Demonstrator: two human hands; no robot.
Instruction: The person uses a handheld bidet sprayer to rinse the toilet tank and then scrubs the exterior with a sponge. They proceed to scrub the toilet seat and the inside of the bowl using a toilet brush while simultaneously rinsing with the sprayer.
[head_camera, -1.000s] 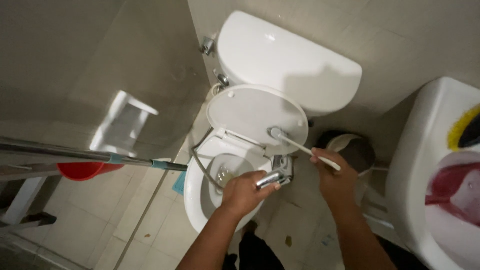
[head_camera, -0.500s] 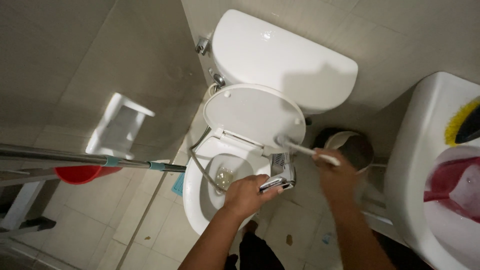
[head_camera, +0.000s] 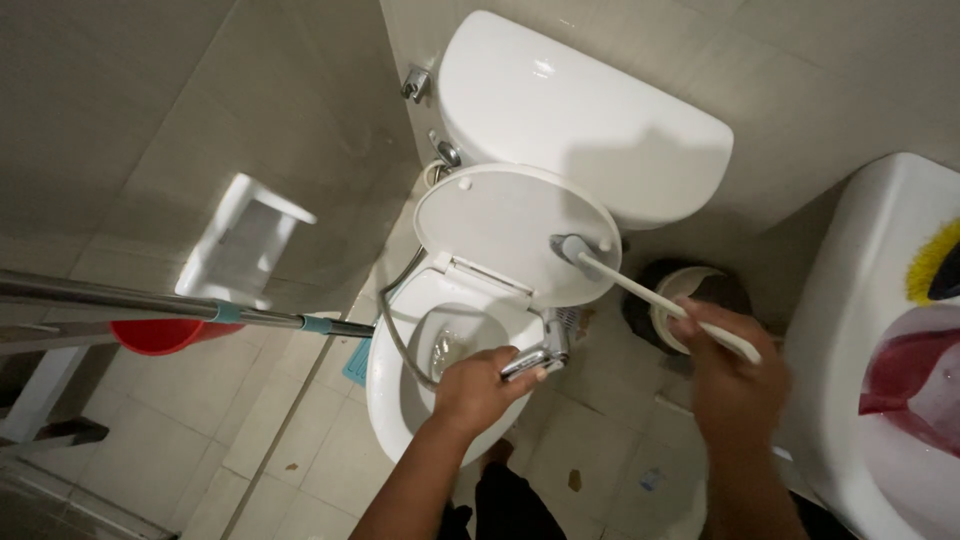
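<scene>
A: What does the right hand have?

B: A long white plastic toilet brush. The grip is wrapped tight around the handle's near end, and the grey brush head rests against the underside of the raised white oval toilet lid, near its right edge.

A: And the left hand?

B: Its grip is pressed around a chrome handheld spray nozzle, held over the right rim of the white ceramic toilet bowl. A grey flexible hose loops from it across the bowl and up toward the wall valve.

A: How far along does the cleaning look?

B: I'd judge it partway. The brush is on the lid, not in the bowl. The lid and rim look clean from here, but I can't tell whether the spray is running, or what has been scrubbed and what is left.

A: What sits around it?

B: The white cistern stands behind the lid. A dark round brush holder stands on the tiled floor to the right, and beside it a white basin holds something red. At left, a metal pole crosses over a red plastic tub.

A: Any packages or labels?

B: None that I can make out. There is only a small teal shape on the floor, just left of the bowl.
</scene>
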